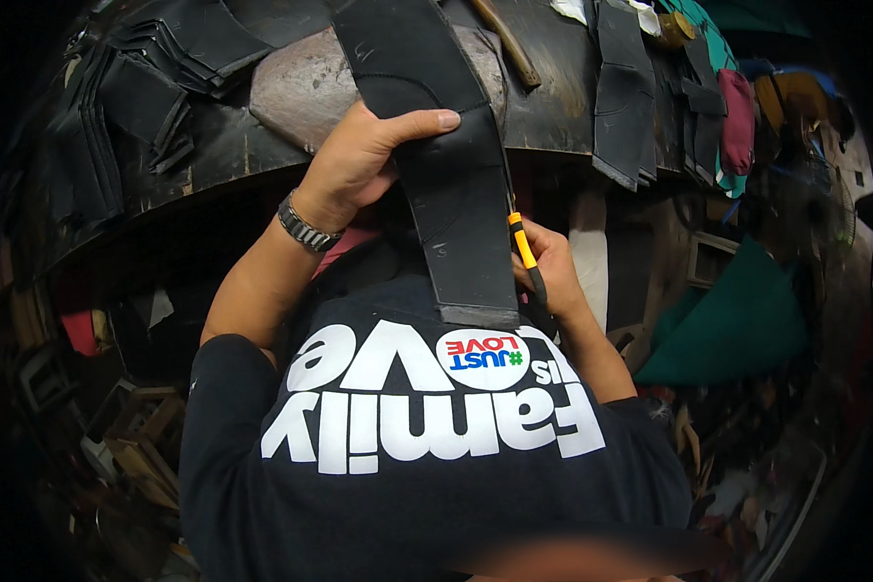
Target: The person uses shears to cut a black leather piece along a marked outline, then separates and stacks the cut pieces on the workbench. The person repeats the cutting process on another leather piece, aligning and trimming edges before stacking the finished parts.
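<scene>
Trimming, likely: your left hand (359,160) pinches black panel (461,199) under thumb (422,125); right hand (551,267) curled round yellow-handled tool (523,242) beside panel's edge. Next wants steady tension.

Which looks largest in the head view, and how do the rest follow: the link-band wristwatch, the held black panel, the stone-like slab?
1. Black panel
2. Stone-like slab, judged by its visible parts, as the panel covers some
3. Link-band wristwatch

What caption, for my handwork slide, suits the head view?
Left hand holds a long black leather-like panel; right hand holds a yellow-and-black-handled tool beside it.
</scene>
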{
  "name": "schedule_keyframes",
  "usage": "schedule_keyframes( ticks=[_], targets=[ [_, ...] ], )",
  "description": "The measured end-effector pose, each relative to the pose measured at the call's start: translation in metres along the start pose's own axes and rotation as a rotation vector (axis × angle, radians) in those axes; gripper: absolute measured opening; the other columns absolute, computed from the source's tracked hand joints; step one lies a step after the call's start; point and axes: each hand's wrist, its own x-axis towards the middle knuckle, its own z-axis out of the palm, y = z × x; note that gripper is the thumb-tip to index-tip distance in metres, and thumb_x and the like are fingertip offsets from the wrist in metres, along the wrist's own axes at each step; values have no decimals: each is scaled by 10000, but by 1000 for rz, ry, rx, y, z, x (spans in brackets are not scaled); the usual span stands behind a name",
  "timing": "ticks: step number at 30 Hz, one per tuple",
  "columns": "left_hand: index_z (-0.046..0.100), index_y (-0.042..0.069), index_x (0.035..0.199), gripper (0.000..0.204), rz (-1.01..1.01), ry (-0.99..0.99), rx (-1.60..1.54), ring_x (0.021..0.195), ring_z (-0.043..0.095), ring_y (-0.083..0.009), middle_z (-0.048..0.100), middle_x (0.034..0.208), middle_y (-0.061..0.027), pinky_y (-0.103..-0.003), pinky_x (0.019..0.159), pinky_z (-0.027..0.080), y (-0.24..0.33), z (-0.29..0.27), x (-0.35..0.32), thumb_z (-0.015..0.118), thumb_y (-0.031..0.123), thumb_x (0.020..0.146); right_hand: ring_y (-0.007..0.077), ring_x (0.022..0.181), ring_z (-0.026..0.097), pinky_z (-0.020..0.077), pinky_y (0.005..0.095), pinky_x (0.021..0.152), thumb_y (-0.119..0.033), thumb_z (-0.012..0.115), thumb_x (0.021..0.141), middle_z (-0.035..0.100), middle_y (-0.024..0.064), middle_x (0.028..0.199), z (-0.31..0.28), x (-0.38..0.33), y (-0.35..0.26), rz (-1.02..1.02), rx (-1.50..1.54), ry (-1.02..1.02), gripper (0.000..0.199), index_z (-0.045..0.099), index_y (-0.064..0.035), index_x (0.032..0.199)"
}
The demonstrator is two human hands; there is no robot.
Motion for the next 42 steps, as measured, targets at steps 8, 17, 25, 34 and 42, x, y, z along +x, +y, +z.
schedule_keyframes(
  ticks=[8,17,25,34,42],
  targets=[
    [593,-31,1125,324,179,63,-39,892,692,-178,684,1011,-108,-300,777,593,-19,2,-2,694,-65,819,65,676,495,427,232,642,-39,697,795,545,9,721,3,-1,9,-39,11,14,126,592,5,848],
    [593,-29,1126,320,198,60,-58,872,699,-176,690,999,-108,-302,770,599,-22,1,-4,687,-73,823,68,679,515,438,235,641,-38,692,789,569,15,721,2,0,12,-46,-27,1,125,602,9,861],
    [599,-16,1118,314,200,71,-31,888,689,-157,683,1003,-86,-279,788,581,-26,5,-8,686,-74,821,104,676,540,445,258,646,-104,712,786,598,57,755,0,7,4,-34,-99,43,184,605,8,885],
    [644,-12,1053,212,216,60,-23,865,693,-153,702,963,-92,-279,764,577,-30,4,-9,695,-6,847,83,705,534,441,245,649,-149,740,815,606,49,773,4,9,11,-115,15,6,237,622,22,928],
    [600,-19,1112,284,165,42,-53,905,689,-165,687,1003,-100,-290,783,591,-27,5,-5,678,-50,841,77,684,531,444,247,638,-166,751,782,588,27,744,-1,13,12,-2,-107,32,250,621,2,913]
  ],
)
